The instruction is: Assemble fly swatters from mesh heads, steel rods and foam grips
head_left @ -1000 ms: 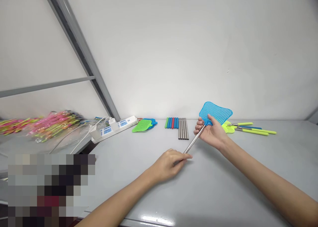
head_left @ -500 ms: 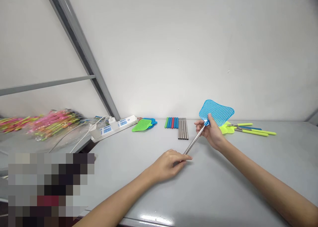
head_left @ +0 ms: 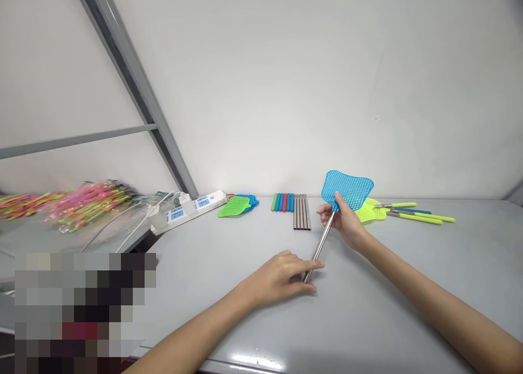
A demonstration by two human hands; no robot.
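Note:
A blue fly swatter head (head_left: 348, 188) is joined to a steel tube (head_left: 323, 243) that slants down and left. My right hand (head_left: 345, 221) grips the swatter at its neck, thumb on the blue plastic. Around the tube's lower end lies my left hand (head_left: 288, 276), its index finger stretched across the metal and the thumb below, a loose hold. Behind my right hand, yellow-green swatter heads (head_left: 370, 211) lie on the grey table (head_left: 368, 319), with yellow-green handles (head_left: 429, 218) and a blue one pointing right.
Loose green and blue swatter heads (head_left: 235, 206) lie at the back, left of a row of coloured grips (head_left: 283, 202) and several steel tubes (head_left: 302, 213). A white power strip (head_left: 192, 210) with cables stands farther left. Bagged pink and yellow pieces (head_left: 93, 202) cover the side table.
The swatter has come slightly down and left with my right hand, its tube now steeper. My left hand has shifted a little right, and its thumb and index finger are farther apart.

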